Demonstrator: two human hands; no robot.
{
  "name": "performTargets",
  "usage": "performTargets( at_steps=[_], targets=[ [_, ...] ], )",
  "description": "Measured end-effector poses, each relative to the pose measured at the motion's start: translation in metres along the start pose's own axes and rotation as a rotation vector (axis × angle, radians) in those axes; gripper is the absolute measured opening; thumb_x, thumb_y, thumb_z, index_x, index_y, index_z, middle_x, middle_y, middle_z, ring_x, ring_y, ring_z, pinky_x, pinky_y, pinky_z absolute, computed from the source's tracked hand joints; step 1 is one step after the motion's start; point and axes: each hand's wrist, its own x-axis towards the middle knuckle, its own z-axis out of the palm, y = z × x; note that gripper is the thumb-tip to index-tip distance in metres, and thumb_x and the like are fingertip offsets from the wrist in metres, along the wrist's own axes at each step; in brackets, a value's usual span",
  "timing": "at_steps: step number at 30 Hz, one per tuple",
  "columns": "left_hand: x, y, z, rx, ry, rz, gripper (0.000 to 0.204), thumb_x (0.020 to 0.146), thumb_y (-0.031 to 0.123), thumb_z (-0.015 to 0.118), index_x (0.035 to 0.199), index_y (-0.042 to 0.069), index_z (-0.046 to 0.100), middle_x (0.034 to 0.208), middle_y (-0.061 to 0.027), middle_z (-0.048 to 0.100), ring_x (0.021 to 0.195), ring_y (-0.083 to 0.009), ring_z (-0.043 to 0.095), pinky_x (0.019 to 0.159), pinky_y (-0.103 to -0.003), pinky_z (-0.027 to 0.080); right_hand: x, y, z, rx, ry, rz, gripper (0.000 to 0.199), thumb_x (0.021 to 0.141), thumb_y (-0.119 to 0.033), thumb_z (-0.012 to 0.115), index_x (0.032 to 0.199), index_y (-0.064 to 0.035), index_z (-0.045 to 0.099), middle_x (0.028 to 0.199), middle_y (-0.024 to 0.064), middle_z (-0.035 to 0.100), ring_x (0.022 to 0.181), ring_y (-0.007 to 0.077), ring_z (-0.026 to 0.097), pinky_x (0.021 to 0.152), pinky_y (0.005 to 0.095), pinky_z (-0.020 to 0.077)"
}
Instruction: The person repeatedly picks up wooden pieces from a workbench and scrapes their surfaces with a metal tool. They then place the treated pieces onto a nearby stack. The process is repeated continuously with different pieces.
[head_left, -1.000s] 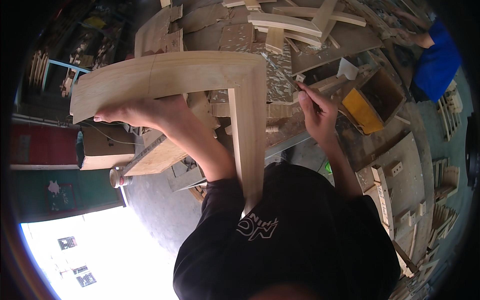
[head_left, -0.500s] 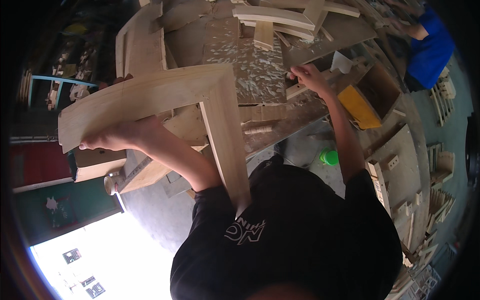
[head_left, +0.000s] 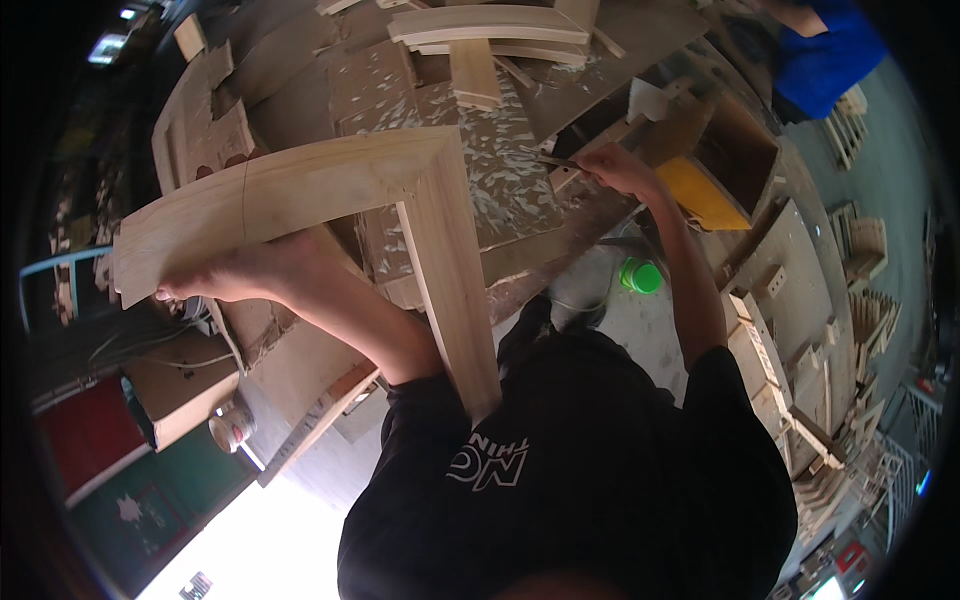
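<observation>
My left hand (head_left: 250, 268) grips an L-shaped wooden frame piece (head_left: 290, 190) from below, and its fingertips show over the upper edge. The piece has a broad curved arm and a straight leg (head_left: 448, 290) that reaches down to my chest. A pencil-like line crosses the curved arm. My right hand (head_left: 620, 168) is closed around a thin, dark, flat-looking tool (head_left: 560, 161), whose exact kind I cannot make out. It hovers by the right edge of a brown board (head_left: 500, 190) covered in pale smears or flakes, apart from the frame piece.
Curved wooden pieces (head_left: 490, 22) are stacked at the back of the bench. A yellow-sided open box (head_left: 705, 195) stands to the right. A green-lidded container (head_left: 640, 275) is below. More wooden parts (head_left: 770, 350) lie at right, near a person in blue (head_left: 830, 60).
The view has turned, so the bench and box appear shifted left. My right hand is lower and a little left, with the thin tool now plainly showing. The left hand keeps its grip.
</observation>
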Motion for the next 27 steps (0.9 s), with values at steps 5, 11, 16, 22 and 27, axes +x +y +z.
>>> performTargets(
  at_steps=[5, 11, 16, 22, 27],
  targets=[
    [-0.012, -0.013, 0.023, -0.046, -0.064, -0.098, 0.080, 0.091, 0.068, 0.007, 0.141, 0.008, 0.022, 0.113, -0.0257, 0.051, 0.096, -0.0425, 0.061, 0.075, -0.055, 0.059, -0.022, 0.015, -0.012, 0.055, 0.084, 0.040, 0.036, 0.090, -0.034, 0.059, 0.072, -0.0033, 0.066, 0.059, -0.0025, 0.053, 0.055, 0.0089, 0.046, 0.053, 0.0275, 0.0359],
    [-0.037, -0.003, 0.041, -0.045, -0.134, -0.092, 0.082, 0.090, 0.069, 0.006, 0.140, 0.006, 0.023, 0.113, -0.0256, 0.052, 0.094, -0.0422, 0.061, 0.074, -0.055, 0.059, -0.042, 0.043, -0.001, 0.238, 0.205, 0.107, 0.036, 0.092, -0.032, 0.055, 0.068, -0.0058, 0.058, 0.063, -0.0029, 0.051, 0.059, 0.0070, 0.045, 0.053, 0.0269, 0.0361],
    [-0.051, 0.018, 0.037, -0.151, -0.231, -0.099, 0.083, 0.089, 0.072, 0.009, 0.139, 0.008, 0.025, 0.115, -0.0249, 0.053, 0.091, -0.0423, 0.061, 0.072, -0.056, 0.057, -0.061, 0.080, -0.003, -0.033, 0.159, -0.090, 0.035, 0.092, -0.031, 0.053, 0.069, -0.0052, 0.059, 0.063, -0.0016, 0.053, 0.061, 0.0081, 0.049, 0.056, 0.0241, 0.0398],
    [-0.050, 0.066, 0.019, -0.069, -0.117, 0.023, 0.081, 0.090, 0.072, 0.012, 0.137, 0.009, 0.028, 0.110, -0.0247, 0.054, 0.085, -0.0433, 0.062, 0.073, -0.057, 0.056, -0.061, 0.081, 0.030, 0.384, 0.425, -0.081, 0.029, 0.089, -0.029, 0.054, 0.086, -0.0019, 0.064, 0.077, 0.0145, 0.066, 0.075, 0.0189, 0.066, 0.065, 0.0322, 0.0473],
    [-0.044, 0.082, 0.000, -0.073, -0.067, 0.064, 0.083, 0.088, 0.074, 0.013, 0.133, 0.007, 0.033, 0.108, -0.0236, 0.055, 0.084, -0.0418, 0.063, 0.074, -0.056, 0.056, -0.055, 0.014, 0.077, 0.141, 0.528, -0.089, 0.035, 0.096, -0.028, 0.044, 0.082, 0.0005, 0.060, 0.072, 0.0126, 0.062, 0.077, 0.0204, 0.061, 0.071, 0.0347, 0.0451]
  ],
)
